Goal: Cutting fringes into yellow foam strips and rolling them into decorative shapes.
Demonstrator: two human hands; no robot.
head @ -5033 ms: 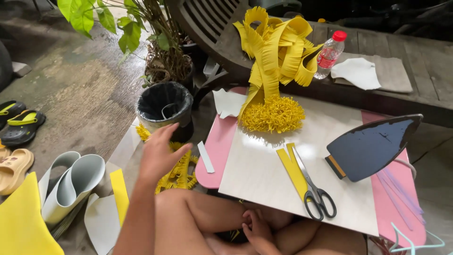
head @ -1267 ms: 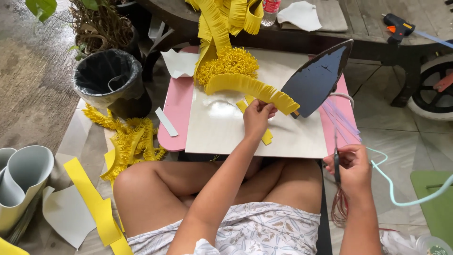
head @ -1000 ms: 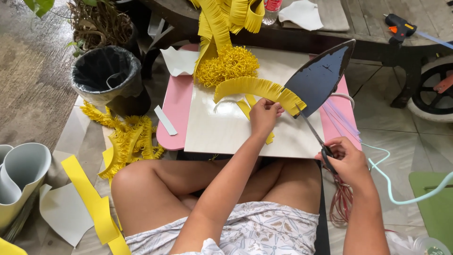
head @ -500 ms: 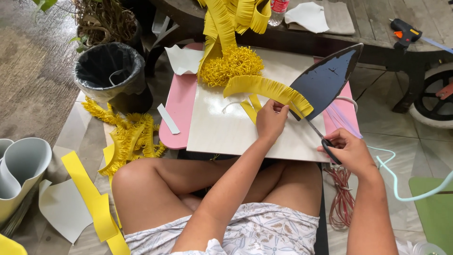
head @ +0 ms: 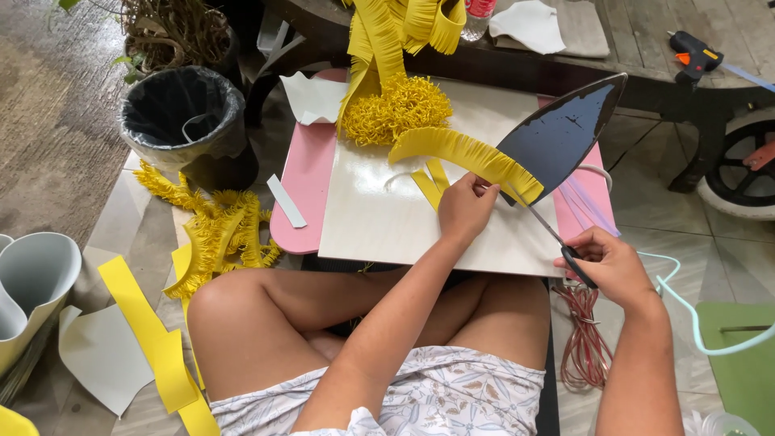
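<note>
**Fringing a yellow strip, partway along**

Sitting cross-legged, the person works over a white board (head: 404, 226) laid on a pink table (head: 305, 194). Right hand (head: 611, 264): fingers closed through the black handles of the scissors (head: 557, 236), blades pointing up toward the strip's near end. Left hand (head: 466, 207): fingertips pinched together on the lower end of the yellow fringed strip (head: 464, 153), which arches above the board, just in front of the upturned iron (head: 565, 137).

Progress, judged from layout: the strip shows cut fringe along most of its visible edge; only the end at the fingers looks uncut. Two short plain yellow strips (head: 432, 178) lie on the board beneath it. Finished fringe is plentiful: a pile on the floor (head: 214, 230), a curled bundle (head: 395, 109) at the board's far edge, long lengths hanging (head: 400, 28) beyond. Uncut flat yellow strips (head: 149, 339) remain on the floor at left.

Surroundings: tiled floor, lined black bin (head: 182, 113), potted plant (head: 173, 32), wooden bench with glue gun (head: 694, 52).
</note>
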